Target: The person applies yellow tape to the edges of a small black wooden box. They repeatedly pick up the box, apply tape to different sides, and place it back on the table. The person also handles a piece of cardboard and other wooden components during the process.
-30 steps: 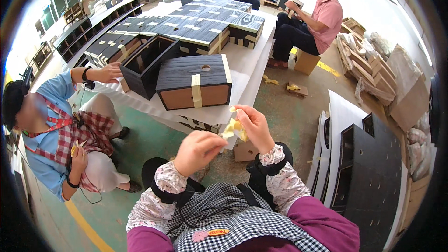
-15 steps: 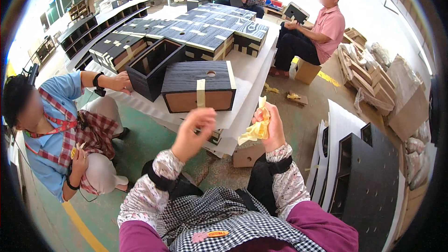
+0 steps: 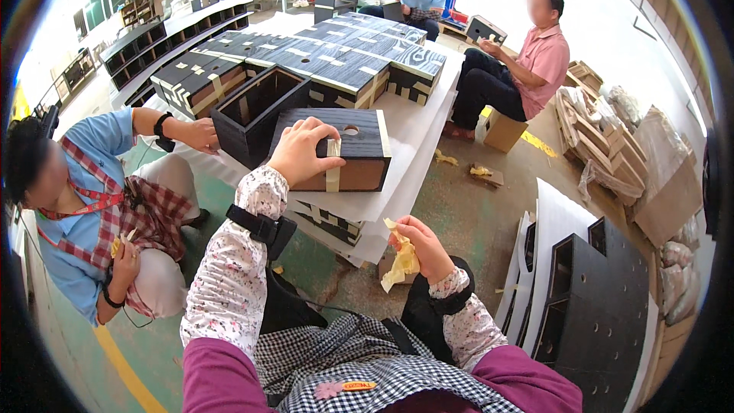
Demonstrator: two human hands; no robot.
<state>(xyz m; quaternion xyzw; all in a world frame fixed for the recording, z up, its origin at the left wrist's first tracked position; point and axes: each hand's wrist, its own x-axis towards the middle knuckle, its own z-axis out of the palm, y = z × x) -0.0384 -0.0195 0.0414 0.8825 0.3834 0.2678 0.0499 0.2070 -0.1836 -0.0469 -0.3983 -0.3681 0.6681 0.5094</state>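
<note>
My left hand (image 3: 304, 154) rests on the near top edge of a black wood-grain box (image 3: 363, 136) with a round hole in its top. Thumb and fingers are apart, on either side of a strip of masking tape (image 3: 333, 177) that runs from the top down the brown front panel. Lower and to the right, my right hand (image 3: 425, 248) is closed around a crumpled wad of yellowish masking tape (image 3: 401, 261), in front of the table corner. Beside the box, an open black box (image 3: 260, 111) stands tilted, touched by a co-worker's hand (image 3: 200, 136).
Several taped black boxes (image 3: 306, 50) cover the table behind. A co-worker (image 3: 99, 183) crouches at the left; another in pink (image 3: 535, 69) sits at the far right. Black panels with white sheets (image 3: 589, 298) stand at the lower right, near wooden scraps (image 3: 604, 134).
My left hand has moved forward and come down onto the box at the tape strip. My right hand has drawn down and left with the crumpled tape.
</note>
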